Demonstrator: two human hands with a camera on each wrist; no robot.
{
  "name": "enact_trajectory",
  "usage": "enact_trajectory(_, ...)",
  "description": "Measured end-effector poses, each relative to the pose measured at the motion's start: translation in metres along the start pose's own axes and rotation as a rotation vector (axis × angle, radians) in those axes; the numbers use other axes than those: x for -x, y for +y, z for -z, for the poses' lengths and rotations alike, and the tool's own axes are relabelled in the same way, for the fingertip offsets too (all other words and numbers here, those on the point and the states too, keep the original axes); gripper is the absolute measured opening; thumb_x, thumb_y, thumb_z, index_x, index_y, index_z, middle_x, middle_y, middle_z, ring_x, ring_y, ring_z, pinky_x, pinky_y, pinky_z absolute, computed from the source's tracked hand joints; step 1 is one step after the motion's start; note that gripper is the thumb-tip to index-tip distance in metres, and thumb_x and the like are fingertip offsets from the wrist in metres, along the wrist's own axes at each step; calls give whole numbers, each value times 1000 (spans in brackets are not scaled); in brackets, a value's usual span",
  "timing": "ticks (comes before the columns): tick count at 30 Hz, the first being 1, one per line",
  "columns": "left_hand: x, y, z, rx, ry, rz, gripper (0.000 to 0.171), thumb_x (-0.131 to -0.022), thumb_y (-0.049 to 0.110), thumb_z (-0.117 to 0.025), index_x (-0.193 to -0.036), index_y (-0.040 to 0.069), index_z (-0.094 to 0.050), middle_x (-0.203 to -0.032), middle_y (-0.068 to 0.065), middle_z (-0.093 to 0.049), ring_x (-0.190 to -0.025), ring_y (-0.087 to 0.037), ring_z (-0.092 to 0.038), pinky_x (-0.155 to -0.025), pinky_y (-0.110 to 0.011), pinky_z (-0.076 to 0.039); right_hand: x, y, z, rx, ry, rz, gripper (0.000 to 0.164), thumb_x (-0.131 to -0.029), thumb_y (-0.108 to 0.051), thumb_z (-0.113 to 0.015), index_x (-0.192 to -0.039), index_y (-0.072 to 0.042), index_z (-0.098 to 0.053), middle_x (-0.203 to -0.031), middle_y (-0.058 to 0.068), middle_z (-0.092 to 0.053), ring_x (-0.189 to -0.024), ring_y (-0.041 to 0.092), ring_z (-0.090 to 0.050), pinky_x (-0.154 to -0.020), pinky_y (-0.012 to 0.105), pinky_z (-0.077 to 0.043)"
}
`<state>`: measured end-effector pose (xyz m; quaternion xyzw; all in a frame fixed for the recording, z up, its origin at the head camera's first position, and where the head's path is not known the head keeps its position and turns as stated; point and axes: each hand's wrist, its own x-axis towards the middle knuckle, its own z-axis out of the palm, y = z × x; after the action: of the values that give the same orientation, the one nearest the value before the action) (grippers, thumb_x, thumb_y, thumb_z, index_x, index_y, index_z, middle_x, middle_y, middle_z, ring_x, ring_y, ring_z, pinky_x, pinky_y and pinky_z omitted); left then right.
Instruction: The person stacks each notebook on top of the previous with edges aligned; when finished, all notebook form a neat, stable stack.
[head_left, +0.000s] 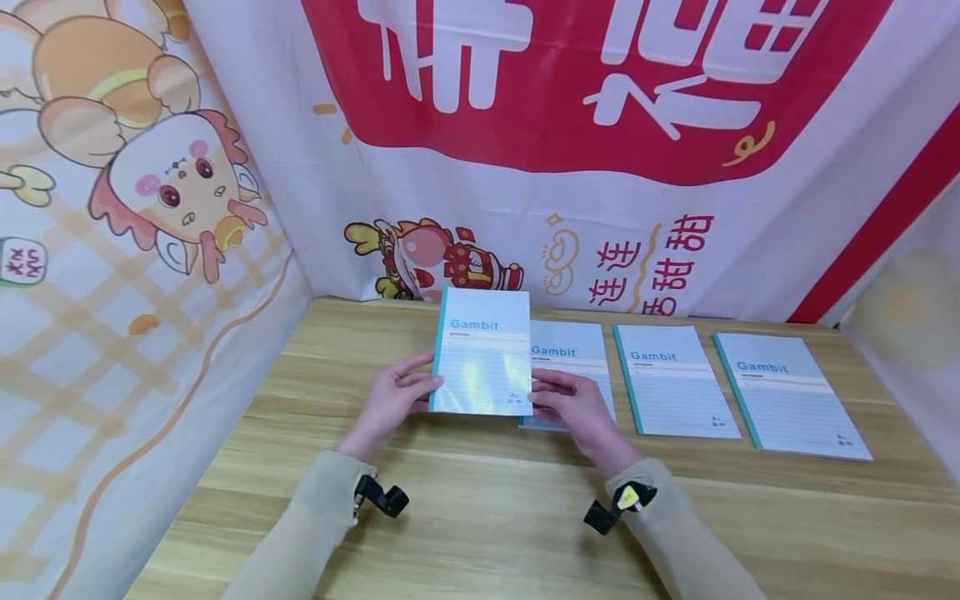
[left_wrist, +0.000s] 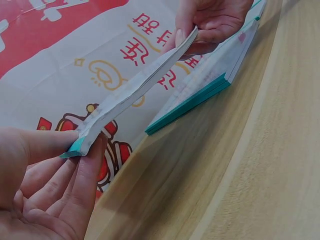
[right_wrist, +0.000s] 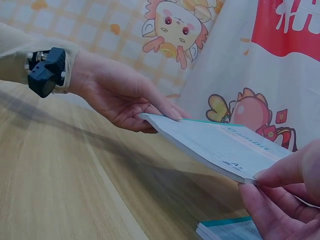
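Both hands hold one Gambit notebook (head_left: 482,358) raised above the table, its light-blue cover facing up. My left hand (head_left: 393,392) pinches its teal spine edge, thumb on top and fingers beneath, as the left wrist view shows. At the opposite edge my right hand (head_left: 573,406) grips the lower corner between thumb and fingers, seen closely in the right wrist view. The held notebook bows slightly between the hands. Just beyond the right hand lies a second notebook (head_left: 573,358) flat on the table, partly covered by the held one and by that hand.
Two more matching notebooks, one (head_left: 677,381) in the middle and one (head_left: 791,396) farther right, lie in a row on the wooden table (head_left: 480,517). A printed cloth (head_left: 300,208) hangs along the back and left edges. Each wrist carries a small black camera (head_left: 390,500).
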<state>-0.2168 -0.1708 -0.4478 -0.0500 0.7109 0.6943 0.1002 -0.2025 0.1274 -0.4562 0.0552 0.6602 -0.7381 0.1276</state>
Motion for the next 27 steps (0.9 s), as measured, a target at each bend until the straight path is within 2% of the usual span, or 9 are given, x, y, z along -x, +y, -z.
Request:
enact_trajectory(6,3,0,-5,-33,-24,0,54,-93,15,-77,-143,20,-59,-124,-11,-68,-104,-26,-68,-85,-37,-59,3,0,9,3,-3,3,39,-94,-1,-72,-132,-4,-66,-117,18,-65,-101,26,-67,-86,37,-60)
enact_trajectory(15,8,0,-11,-22,-75,-15,55,-93,8,-75,-145,15,-57,-123,-16,-64,-100,-28,-68,-84,-39,-60,9,-4,19,41,0,-19,38,-95,-5,-72,-133,-8,-66,-121,17,-64,-105,28,-65,-88,37,-59)
enact_trajectory(27,15,0,-19,-60,-194,-58,58,-96,4,-71,-150,8,-50,-124,-19,-61,-97,-30,-69,-85,-40,-60,16,1,35,76,-3,-14,42,-95,-4,-72,-135,-5,-63,-122,17,-63,-106,27,-65,-88,36,-59)
